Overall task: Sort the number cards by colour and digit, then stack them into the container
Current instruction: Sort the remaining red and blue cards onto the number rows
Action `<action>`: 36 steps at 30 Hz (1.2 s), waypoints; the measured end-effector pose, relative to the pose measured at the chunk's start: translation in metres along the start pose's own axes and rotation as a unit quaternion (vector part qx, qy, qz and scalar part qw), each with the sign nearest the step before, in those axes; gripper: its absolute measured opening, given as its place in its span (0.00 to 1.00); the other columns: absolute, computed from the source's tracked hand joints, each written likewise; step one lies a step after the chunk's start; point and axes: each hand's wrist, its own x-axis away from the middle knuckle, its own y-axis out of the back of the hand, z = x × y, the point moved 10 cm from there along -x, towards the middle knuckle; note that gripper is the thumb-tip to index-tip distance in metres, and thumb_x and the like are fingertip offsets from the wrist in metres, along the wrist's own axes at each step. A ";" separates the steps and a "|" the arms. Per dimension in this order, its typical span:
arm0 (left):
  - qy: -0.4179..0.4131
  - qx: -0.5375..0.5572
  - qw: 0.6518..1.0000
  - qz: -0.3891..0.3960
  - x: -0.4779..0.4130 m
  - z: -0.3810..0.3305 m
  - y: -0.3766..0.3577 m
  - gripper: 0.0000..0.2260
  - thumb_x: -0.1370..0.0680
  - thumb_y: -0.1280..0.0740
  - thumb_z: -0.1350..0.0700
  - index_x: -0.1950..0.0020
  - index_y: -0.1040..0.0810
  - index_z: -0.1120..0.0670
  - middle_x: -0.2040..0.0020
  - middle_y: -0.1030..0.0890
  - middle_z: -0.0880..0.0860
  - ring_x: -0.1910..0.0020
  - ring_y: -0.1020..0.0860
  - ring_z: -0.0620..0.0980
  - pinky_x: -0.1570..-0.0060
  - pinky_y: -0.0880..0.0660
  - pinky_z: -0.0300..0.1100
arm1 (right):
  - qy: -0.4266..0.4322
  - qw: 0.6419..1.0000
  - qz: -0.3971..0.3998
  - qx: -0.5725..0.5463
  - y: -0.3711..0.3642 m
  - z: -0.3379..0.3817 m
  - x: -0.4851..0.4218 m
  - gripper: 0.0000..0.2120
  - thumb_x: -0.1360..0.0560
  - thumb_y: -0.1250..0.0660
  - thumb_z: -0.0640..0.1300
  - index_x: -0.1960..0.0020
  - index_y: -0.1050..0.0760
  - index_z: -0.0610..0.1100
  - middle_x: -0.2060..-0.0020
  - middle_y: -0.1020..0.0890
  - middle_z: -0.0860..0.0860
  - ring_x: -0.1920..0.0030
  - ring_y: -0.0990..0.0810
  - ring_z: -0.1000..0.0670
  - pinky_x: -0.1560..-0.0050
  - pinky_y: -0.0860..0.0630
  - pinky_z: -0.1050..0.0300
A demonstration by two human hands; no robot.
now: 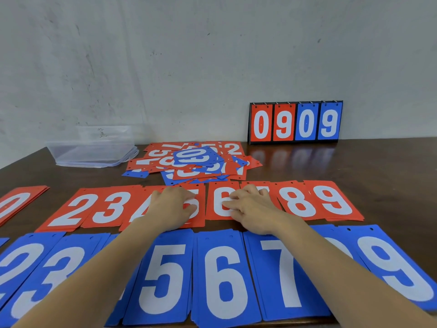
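Blue rectangular cards (pixel 222 280) on glossy wooden table (pixel 354 162)

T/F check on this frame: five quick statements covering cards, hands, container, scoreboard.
1. The scoreboard reads 0 9 0 9. True.
2. The clear container holds stacked cards. False: no cards show inside it.
3. The left hand touches the red 5 card. True.
4. The red row lies nearer the person than the blue row. False: the blue row is nearer.
5. The right hand reaches into the unsorted pile. False: it lies on the red 6 card.
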 end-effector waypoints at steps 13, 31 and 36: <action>-0.012 0.021 0.999 -0.029 -0.007 0.001 0.014 0.20 0.19 0.40 0.44 0.27 0.33 0.44 0.27 0.31 0.46 0.28 0.35 0.48 0.29 0.41 0.51 | -0.047 0.993 -0.094 -0.054 0.035 -0.020 -0.007 0.19 0.18 0.42 0.51 0.28 0.34 0.56 0.30 0.30 0.55 0.29 0.41 0.50 0.32 0.42 0.48; -0.011 0.150 0.985 -0.084 -0.154 0.107 0.059 0.21 0.22 0.34 0.47 0.30 0.27 0.52 0.32 0.24 0.50 0.34 0.27 0.51 0.32 0.34 0.53 | -0.253 0.956 -0.121 -0.081 0.055 -0.060 -0.138 0.30 0.24 0.41 0.66 0.30 0.31 0.48 0.34 0.25 0.49 0.32 0.33 0.46 0.33 0.38 0.46; -0.025 0.171 0.985 -0.007 -0.205 0.095 0.035 0.31 0.22 0.35 0.43 0.23 0.40 0.52 0.26 0.32 0.52 0.29 0.32 0.53 0.30 0.35 0.50 | -0.325 0.938 -0.074 -0.095 0.034 -0.060 -0.177 0.44 0.32 0.45 0.77 0.30 0.32 0.45 0.31 0.31 0.45 0.29 0.38 0.42 0.30 0.42 0.41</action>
